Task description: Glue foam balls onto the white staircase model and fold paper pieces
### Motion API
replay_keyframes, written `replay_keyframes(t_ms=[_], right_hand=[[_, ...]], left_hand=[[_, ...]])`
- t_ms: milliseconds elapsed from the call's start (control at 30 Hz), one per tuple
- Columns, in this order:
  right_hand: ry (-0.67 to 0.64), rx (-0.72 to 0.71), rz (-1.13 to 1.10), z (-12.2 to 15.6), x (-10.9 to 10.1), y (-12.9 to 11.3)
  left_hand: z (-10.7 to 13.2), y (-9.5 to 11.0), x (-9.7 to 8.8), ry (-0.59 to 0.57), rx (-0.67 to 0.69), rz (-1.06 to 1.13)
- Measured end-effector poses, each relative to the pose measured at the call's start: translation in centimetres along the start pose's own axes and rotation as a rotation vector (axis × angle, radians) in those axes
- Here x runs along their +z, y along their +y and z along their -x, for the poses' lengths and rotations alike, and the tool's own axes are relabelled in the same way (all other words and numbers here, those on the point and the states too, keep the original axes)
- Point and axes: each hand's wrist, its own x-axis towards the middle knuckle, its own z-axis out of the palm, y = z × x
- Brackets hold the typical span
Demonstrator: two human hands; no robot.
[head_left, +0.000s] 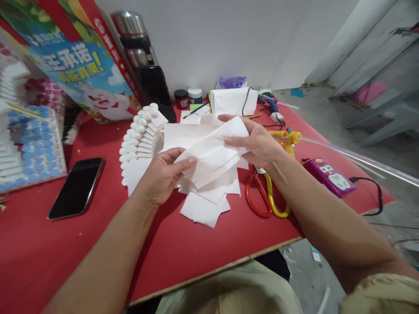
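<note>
Both my hands hold a folded white paper sheet (212, 152) above the red table (196, 253). My left hand (163, 174) pinches its lower left corner, thumb on top. My right hand (255, 141) grips its upper right edge with fingers wrapped over it. Under the sheet lies a loose pile of white paper squares (206, 205). To the left of my left hand stands a white fan-shaped paper model (139, 139) with rounded tips.
Red-and-yellow scissors (265, 196) lie right of the pile, beside a yellow glue gun (286, 139) and a purple power strip (329, 174). A black phone (77, 187) lies at left, near blue-and-white paper models (29, 144). Small paint jars (188, 98), a tissue pack (232, 101), a thermos (140, 56).
</note>
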Motion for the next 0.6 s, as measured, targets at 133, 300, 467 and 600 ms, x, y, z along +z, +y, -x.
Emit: replay_keyframes(t_ms=[133, 300, 467, 600], right_hand=[[-0.03, 0.083, -0.007, -0.03, 0.02, 0.23], [0.026, 0.143, -0.027, 0.07, 0.22, 0.57], [-0.066, 0.218, 0.01, 0.25, -0.08, 0.27], [-0.146, 0.242, -0.006, 0.33, -0.08, 0.0]], left_hand=[[-0.08, 0.09, 0.43, 0.092, 0.162, 0.059], [-0.3, -0.26, 0.25, 0.15, 0.261, -0.074], [-0.72, -0.5, -0.38, 0.173, 0.234, -0.069], [-0.75, -0.36, -0.38, 0.194, 0.251, -0.03]])
